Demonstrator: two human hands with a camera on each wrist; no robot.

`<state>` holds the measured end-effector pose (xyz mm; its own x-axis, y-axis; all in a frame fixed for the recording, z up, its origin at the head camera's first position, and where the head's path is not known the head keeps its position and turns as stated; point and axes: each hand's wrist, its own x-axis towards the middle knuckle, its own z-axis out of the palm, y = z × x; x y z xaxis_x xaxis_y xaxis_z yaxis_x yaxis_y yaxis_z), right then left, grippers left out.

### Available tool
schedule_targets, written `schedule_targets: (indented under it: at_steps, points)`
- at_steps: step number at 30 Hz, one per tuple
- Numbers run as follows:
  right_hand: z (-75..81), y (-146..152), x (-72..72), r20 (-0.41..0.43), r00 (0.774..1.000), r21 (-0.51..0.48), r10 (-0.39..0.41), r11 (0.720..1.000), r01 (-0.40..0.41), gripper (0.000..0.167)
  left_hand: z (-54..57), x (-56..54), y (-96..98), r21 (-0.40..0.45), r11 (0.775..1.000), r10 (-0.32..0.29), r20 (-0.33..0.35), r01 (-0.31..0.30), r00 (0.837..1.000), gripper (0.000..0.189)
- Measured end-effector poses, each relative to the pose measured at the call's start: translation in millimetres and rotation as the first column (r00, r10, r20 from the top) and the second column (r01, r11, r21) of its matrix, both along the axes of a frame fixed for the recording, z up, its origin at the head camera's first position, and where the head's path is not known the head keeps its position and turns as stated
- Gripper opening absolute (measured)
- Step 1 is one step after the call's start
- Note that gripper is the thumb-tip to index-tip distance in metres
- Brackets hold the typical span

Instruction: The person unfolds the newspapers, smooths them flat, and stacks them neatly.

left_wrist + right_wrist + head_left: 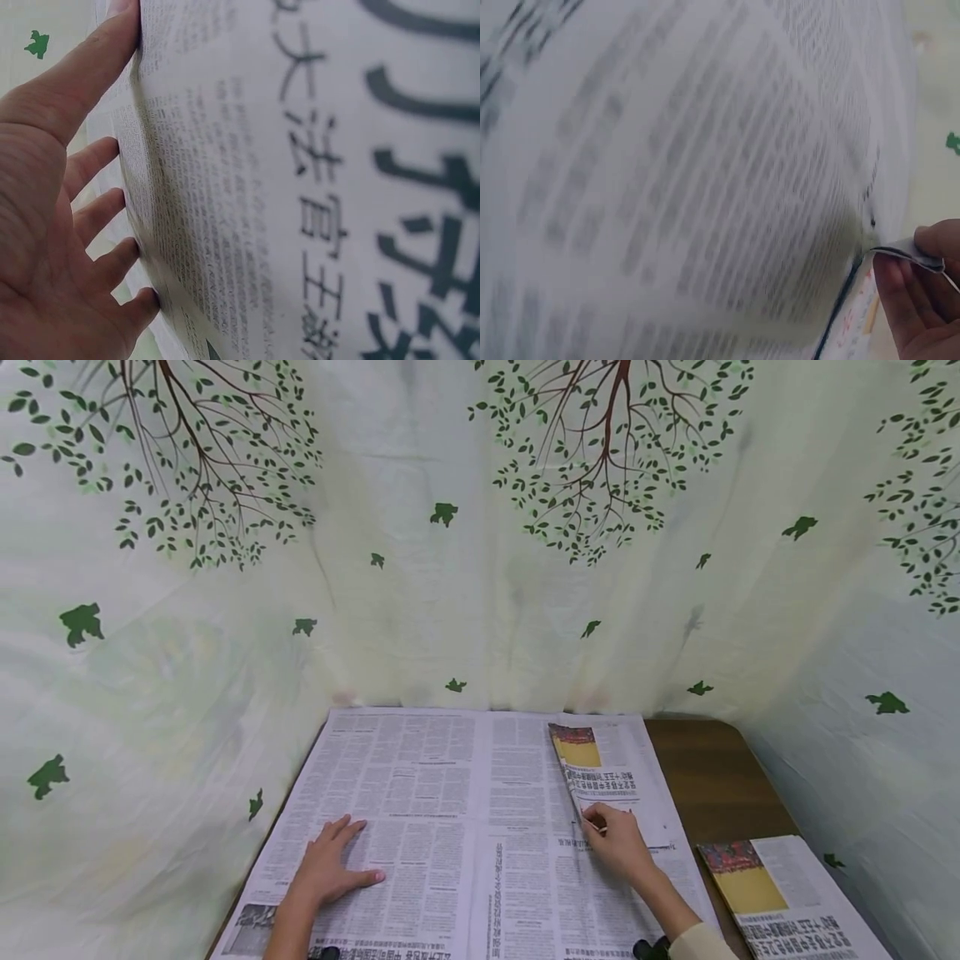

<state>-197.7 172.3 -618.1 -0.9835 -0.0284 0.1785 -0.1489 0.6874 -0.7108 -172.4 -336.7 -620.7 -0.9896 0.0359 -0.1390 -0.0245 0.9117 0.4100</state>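
A large newspaper (420, 827) lies spread out, its printed columns running across both pages. My left hand (326, 868) rests on its left page with fingers spread and thumb out to the side. In the left wrist view the fingertips (124, 202) press lightly against the paper. At the right page, my right hand (618, 839) pinches a turned-up paper edge between thumb and fingers. The right wrist view shows the pinched paper fold (911, 253) bent up from the sheet. A strip with a red and yellow picture (577, 747) shows beyond that hand.
A folded newspaper (780, 893) with a similar red and yellow picture lies at the right front. Brown tabletop (705, 777) shows along the right side. A pale cloth backdrop (405, 610) with printed branches and leaves hangs behind and beside the table.
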Motion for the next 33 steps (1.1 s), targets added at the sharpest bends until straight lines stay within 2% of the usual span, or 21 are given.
schedule_targets:
  at_steps: [6, 17, 23, 26, 29, 33]
  points:
    - [-4.2, -21, 4.8, -0.019, 0.999, -0.020, 0.039, 0.999, -0.039, 0.009, -1.1, 0.4, 0.8, 0.000, 1.000, 0.012, 0.005, -0.012, 1.000, 0.117]
    - [-6.3, -53, 13.1, 0.008, 0.991, -0.039, 0.136, 0.990, -0.136, 0.009, 0.7, 1.0, 1.2, 0.001, 1.000, 0.004, -0.010, -0.004, 1.000, 0.116]
    - [-9.8, -57, 17.6, 0.011, 0.984, -0.047, 0.179, 0.983, -0.178, 0.010, -5.3, 0.0, 2.4, 0.032, 0.999, 0.005, -0.011, -0.004, 1.000, 0.115]
    - [-10.9, -55, 19.2, 0.042, 0.981, -0.074, 0.190, 0.980, -0.186, 0.011, -4.4, 2.4, 7.8, 0.080, 0.997, -0.001, -0.010, 0.002, 1.000, 0.107]
    - [-10.8, -50, 18.6, 0.065, 0.987, -0.061, 0.150, 0.987, -0.146, 0.010, 1.0, 6.8, 23.1, 0.128, 0.992, -0.002, -0.017, 0.004, 1.000, 0.090]
    - [-10.6, -32, 16.2, 0.061, 0.998, 0.021, -0.028, 0.999, 0.026, 0.017, 5.8, 10.3, 49.5, 0.139, 0.990, 0.038, -0.032, -0.033, 0.999, 0.081]
